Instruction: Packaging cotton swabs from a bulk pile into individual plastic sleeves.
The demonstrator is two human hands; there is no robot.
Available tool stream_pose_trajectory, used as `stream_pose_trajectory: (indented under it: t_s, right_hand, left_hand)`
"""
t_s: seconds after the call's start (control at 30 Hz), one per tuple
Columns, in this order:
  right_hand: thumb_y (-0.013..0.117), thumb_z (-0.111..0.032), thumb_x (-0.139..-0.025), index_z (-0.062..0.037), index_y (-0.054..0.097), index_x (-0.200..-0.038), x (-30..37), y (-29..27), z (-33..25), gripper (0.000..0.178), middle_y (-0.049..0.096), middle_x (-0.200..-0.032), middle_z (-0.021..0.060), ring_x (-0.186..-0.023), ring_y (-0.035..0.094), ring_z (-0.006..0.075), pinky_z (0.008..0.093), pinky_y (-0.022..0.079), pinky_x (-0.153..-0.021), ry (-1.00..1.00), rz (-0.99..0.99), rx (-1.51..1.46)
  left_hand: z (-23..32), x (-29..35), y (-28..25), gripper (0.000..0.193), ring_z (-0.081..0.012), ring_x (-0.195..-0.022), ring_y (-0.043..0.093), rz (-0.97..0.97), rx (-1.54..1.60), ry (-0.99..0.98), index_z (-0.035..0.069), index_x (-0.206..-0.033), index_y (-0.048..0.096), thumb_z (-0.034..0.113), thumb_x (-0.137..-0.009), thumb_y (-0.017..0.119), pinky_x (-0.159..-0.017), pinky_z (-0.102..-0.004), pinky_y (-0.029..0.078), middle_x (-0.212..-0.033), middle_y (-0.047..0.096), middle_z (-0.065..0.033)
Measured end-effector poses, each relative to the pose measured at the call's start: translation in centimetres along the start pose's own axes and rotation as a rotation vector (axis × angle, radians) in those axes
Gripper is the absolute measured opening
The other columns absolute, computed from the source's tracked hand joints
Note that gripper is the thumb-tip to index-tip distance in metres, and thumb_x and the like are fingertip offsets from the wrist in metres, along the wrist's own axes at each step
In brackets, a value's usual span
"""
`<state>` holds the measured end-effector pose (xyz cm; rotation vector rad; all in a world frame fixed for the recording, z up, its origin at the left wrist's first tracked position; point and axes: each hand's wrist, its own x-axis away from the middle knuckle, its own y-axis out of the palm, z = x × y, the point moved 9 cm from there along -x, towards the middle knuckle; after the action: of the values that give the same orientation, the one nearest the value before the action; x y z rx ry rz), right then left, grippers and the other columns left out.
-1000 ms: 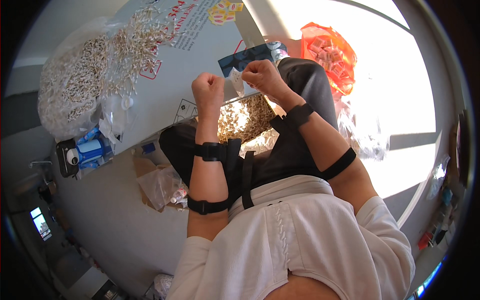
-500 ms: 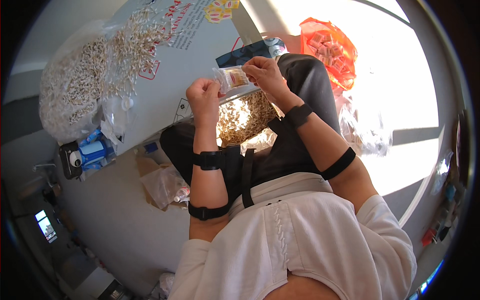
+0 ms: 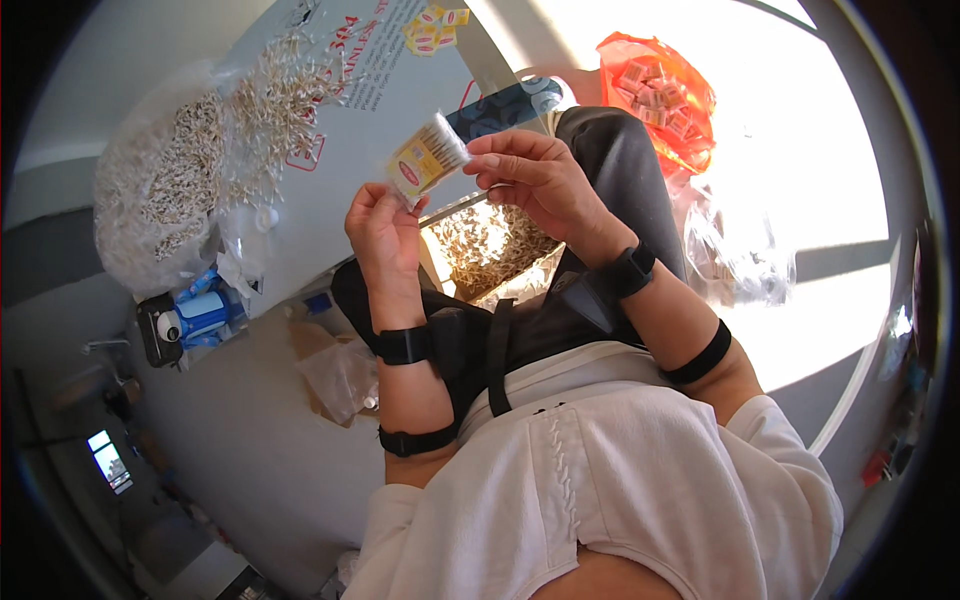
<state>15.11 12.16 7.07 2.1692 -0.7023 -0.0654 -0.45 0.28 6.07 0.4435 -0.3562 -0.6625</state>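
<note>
A small clear packet of cotton swabs [image 3: 440, 148] with a yellow card is held up tilted over the table's near edge. My left hand [image 3: 385, 228] pinches its lower left end between thumb and fingers. At the packet's right edge, my right hand [image 3: 545, 185] has thumb and forefinger closed on the film's corner. Below both hands, between my legs, a box of loose cotton swabs [image 3: 490, 248] catches the sunlight. Loose swabs [image 3: 275, 125] spill over the table [image 3: 350, 150] from a big clear bag of cotton swabs [image 3: 165, 185] on the left.
Yellow cards [image 3: 432, 38] lie at the table's far side. On the right, an orange plastic bag [image 3: 690, 95] holds several finished-looking packets, with clear plastic bags [image 3: 745, 255] nearer. A blue bottle-like item [image 3: 203, 312] is beside the table's left corner; a cardboard box [image 3: 325, 365] stands below.
The packet has moved up and left and turned from nearly level to tilted, its swab tips now pointing up right. My left hand went lower left; my right hand turned and its fingers spread somewhat.
</note>
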Motion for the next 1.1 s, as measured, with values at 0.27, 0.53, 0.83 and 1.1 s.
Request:
stream_pose_trajectory:
  t_s: [0.27, 0.53, 0.83, 1.1]
  right_hand:
    - [0.063, -0.009, -0.090, -0.0001, 0.066, -0.099, 1.6, 3.5, -0.5, 0.013, 0.066, -0.085, 0.0045, -0.075, 0.063, 0.0094, 0.0223, 0.052, -0.065, 0.026, -0.054, -0.088]
    - [0.067, -0.011, -0.086, -0.0004, 0.065, -0.091, 2.6, 5.0, -0.9, 0.012, 0.064, -0.080, 0.0037, -0.069, 0.061, 0.0086, 0.0218, 0.051, -0.058, 0.068, -0.064, -0.048]
    - [0.070, -0.008, -0.082, 0.0005, 0.064, -0.085, 3.1, 5.6, -1.5, 0.011, 0.063, -0.075, 0.0030, -0.063, 0.059, 0.0073, 0.0204, 0.047, -0.051, 0.007, -0.013, 0.063]
    - [0.069, -0.007, -0.085, -0.0001, 0.064, -0.086, 3.7, 6.2, -1.6, 0.009, 0.061, -0.070, 0.0009, -0.058, 0.057, 0.0042, 0.0174, 0.044, -0.048, -0.010, -0.021, 0.188]
  left_hand:
    - [0.8, 0.0, 1.2, 0.022, -0.0254, -0.095, 0.063, -0.229, 0.086, 0.043, 0.001, -0.100, 0.057, -0.003, -0.080, 0.065, -0.080, -0.0407, 0.055, -0.105, 0.063, -0.0120]
    - [1.9, 0.0, 2.4, 0.028, -0.0210, -0.097, 0.063, -0.289, 0.082, 0.136, 0.002, -0.103, 0.059, -0.008, -0.078, 0.065, -0.091, -0.0358, 0.051, -0.105, 0.064, -0.0086]
    - [2.3, 0.0, 3.2, 0.026, -0.0204, -0.087, 0.061, -0.300, 0.026, 0.160, 0.002, -0.100, 0.061, -0.007, -0.076, 0.065, -0.083, -0.0324, 0.052, -0.098, 0.063, -0.0111]
    - [1.9, 0.8, 5.4, 0.017, -0.0198, -0.072, 0.052, -0.320, 0.133, 0.050, 0.004, -0.085, 0.052, -0.010, -0.079, 0.060, -0.066, -0.0327, 0.045, -0.087, 0.059, -0.0128]
